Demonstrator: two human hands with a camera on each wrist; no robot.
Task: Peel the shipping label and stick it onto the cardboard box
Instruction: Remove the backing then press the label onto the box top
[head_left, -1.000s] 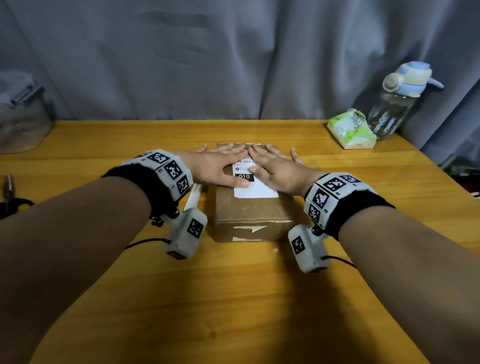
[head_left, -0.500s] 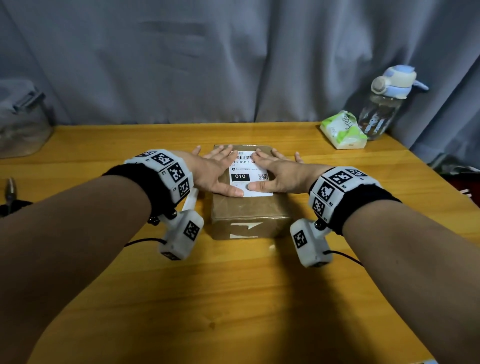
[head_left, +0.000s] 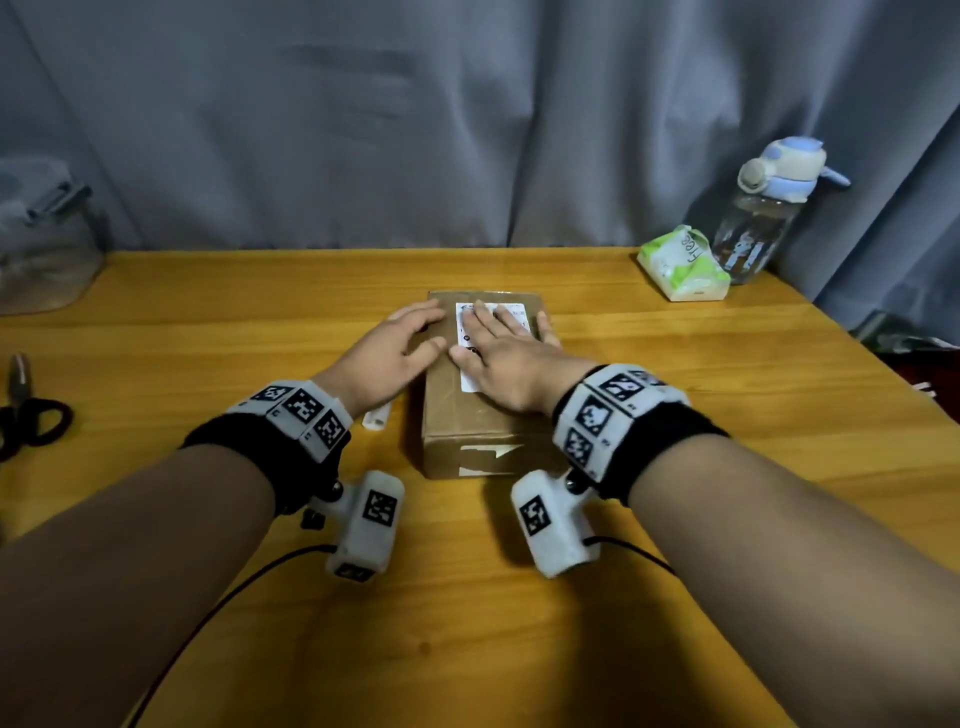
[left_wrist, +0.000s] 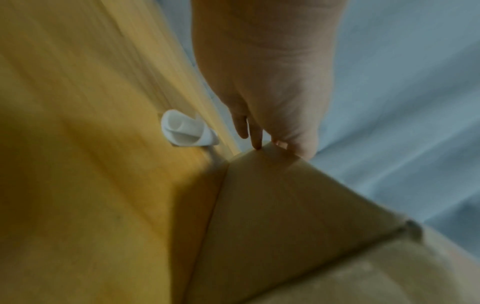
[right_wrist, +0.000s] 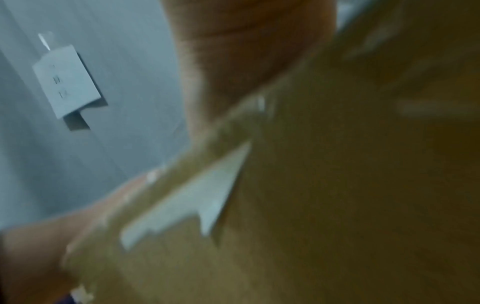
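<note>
**Head view: both hands flat on the box, label already on top**

Head view shows the shipping label (head_left: 470, 382) lying on the top face of the cardboard box (head_left: 457, 431), toward its far half, with the print facing up. It looks stuck down already, so I judge the step in hand is the smoothing, near the end of the task.

The right hand (head_left: 506, 358) lies flat over the label with straight, spread fingers and grips nothing. Such a flat palm presses the adhesive evenly and pushes out bubbles. The left hand (head_left: 387, 353) rests on the left top edge of the box, fingers also straight and relaxed, holding nothing; probably it keeps the box from sliding while the other hand rubs. In the left wrist view the fingertips (left_wrist: 257, 142) touch the box edge. The right wrist view is blurred, so I cannot confirm there how the fingers lie.

Just left of the box, on the wooden surface (head_left: 467, 623), lies a small white roll of paper (left_wrist: 184, 129), maybe the peeled backing. Farther away stand a water bottle (head_left: 769, 208) and a green tissue pack (head_left: 680, 265) at the right rear, and scissors (head_left: 26, 410) at the left edge.
</note>
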